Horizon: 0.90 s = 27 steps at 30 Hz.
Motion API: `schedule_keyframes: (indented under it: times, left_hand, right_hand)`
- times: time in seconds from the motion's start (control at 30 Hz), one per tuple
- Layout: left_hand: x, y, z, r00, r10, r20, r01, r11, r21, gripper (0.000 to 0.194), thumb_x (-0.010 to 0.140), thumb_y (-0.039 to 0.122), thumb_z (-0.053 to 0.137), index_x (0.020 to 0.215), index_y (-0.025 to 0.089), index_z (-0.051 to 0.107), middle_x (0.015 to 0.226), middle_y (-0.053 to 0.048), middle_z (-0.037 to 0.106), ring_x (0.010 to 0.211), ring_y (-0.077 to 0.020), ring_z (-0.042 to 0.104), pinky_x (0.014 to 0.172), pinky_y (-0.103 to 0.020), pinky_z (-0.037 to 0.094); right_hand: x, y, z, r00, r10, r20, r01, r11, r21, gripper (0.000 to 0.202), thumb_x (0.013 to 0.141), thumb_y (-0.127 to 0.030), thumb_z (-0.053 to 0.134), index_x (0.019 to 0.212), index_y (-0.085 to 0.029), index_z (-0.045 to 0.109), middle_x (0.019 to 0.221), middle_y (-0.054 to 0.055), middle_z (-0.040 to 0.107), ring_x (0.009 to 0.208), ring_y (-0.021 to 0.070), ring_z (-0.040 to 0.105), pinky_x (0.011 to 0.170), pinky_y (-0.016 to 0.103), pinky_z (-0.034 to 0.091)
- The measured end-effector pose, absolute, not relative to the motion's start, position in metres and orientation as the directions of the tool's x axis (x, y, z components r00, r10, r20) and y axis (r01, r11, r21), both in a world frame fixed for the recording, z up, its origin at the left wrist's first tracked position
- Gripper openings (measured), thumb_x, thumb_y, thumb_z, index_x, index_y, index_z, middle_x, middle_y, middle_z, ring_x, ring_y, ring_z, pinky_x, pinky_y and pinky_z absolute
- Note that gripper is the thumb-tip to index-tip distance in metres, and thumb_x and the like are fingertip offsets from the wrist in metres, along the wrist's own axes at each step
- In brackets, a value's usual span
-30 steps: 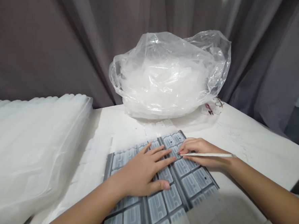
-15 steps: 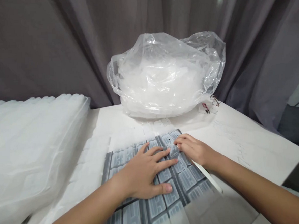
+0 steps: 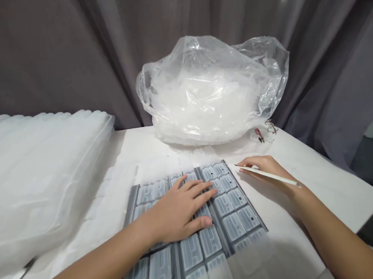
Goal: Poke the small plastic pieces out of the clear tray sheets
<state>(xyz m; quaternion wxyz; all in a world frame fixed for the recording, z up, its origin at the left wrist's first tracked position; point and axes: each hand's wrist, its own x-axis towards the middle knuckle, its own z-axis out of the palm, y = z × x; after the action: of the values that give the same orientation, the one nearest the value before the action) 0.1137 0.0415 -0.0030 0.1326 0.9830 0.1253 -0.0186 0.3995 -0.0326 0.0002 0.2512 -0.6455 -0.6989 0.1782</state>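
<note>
A dark grey sheet [image 3: 222, 228] with rows of pale, translucent rectangular panels lies on the white table. My left hand [image 3: 181, 209] rests flat on it, fingers spread. Small black dots show on several panels along the sheet's right side. Just off the sheet's upper right edge, my right hand [image 3: 264, 168] pinches a thin white pencil [image 3: 267, 174]. Its dark pointed tip faces left, and its back end lies across my wrist. The panels under my left hand are hidden.
A clear plastic bag [image 3: 209, 100] full of whitish pieces stands behind the sheet. Stacked translucent white trays [image 3: 46, 177] fill the left. Small red-handled snippers [image 3: 259, 136] and a tangled wire-like item [image 3: 271, 126] lie at the back right. A grey curtain [image 3: 58, 54] hangs behind the table [image 3: 335, 189].
My right hand has lifted off the sheet and moved right, carrying the pencil, which now lies more level. My left hand stays spread on the sheet. The dotted panels are now uncovered.
</note>
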Motion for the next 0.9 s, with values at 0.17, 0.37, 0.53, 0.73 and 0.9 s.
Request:
schedule_keyframes:
  times: [0.17,0.37,0.53,0.73,0.9]
  left_hand:
    - [0.114,0.044,-0.004,0.967,0.240,-0.090,0.256,-0.930,0.263,0.061,0.094,0.060,0.028,0.146,0.029,0.026,0.149,-0.005,0.033,0.134,-0.0308,0.032,0.111,-0.054,0.014]
    - [0.116,0.044,-0.005,0.966,0.240,-0.098,0.259,-0.919,0.297,0.062,0.094,0.062,0.029,0.146,0.028,0.026,0.151,-0.002,0.028,0.135,-0.0324,0.030,0.111,-0.056,0.011]
    - [0.115,0.044,-0.006,0.968,0.232,-0.098,0.251,-0.913,0.323,0.062,0.093,0.062,0.030,0.146,0.030,0.025,0.151,-0.002,0.029,0.135,-0.0332,0.031,0.110,-0.059,0.009]
    - [0.114,0.046,-0.008,0.971,0.217,-0.097,0.238,-0.909,0.343,0.061,0.094,0.060,0.031,0.148,0.033,0.020,0.152,0.000,0.026,0.135,-0.0332,0.029,0.111,-0.060,0.009]
    - [0.114,0.047,-0.008,0.973,0.209,-0.094,0.229,-0.910,0.345,0.061,0.095,0.059,0.031,0.148,0.033,0.018,0.152,0.000,0.025,0.136,-0.0327,0.028,0.110,-0.060,0.009]
  right_hand:
    - [0.409,-0.033,0.000,0.089,0.968,0.235,0.929,0.005,-0.371,0.028,0.087,-0.039,0.049,0.093,-0.021,0.070,0.074,0.006,0.068,0.068,0.0222,0.061,0.062,0.030,0.043]
    - [0.395,-0.035,0.002,0.170,0.927,0.334,0.876,0.014,-0.483,0.019,0.084,-0.035,0.055,0.082,-0.021,0.068,0.075,0.006,0.062,0.074,0.0217,0.058,0.065,0.031,0.044]
    - [0.352,-0.036,-0.007,0.072,0.997,0.038,0.566,-0.009,-0.825,0.012,0.084,-0.032,0.053,0.081,-0.021,0.058,0.071,0.000,0.060,0.062,0.0146,0.054,0.053,0.024,0.041]
    - [0.340,-0.037,-0.017,0.062,0.997,-0.035,0.565,-0.064,-0.823,0.008,0.081,-0.025,0.055,0.076,-0.021,0.058,0.067,-0.001,0.060,0.059,0.0131,0.052,0.051,0.022,0.039]
    - [0.342,-0.038,-0.016,0.061,0.997,-0.044,0.583,-0.071,-0.809,0.007,0.080,-0.025,0.056,0.077,-0.021,0.060,0.069,0.000,0.062,0.062,0.0140,0.054,0.053,0.023,0.040]
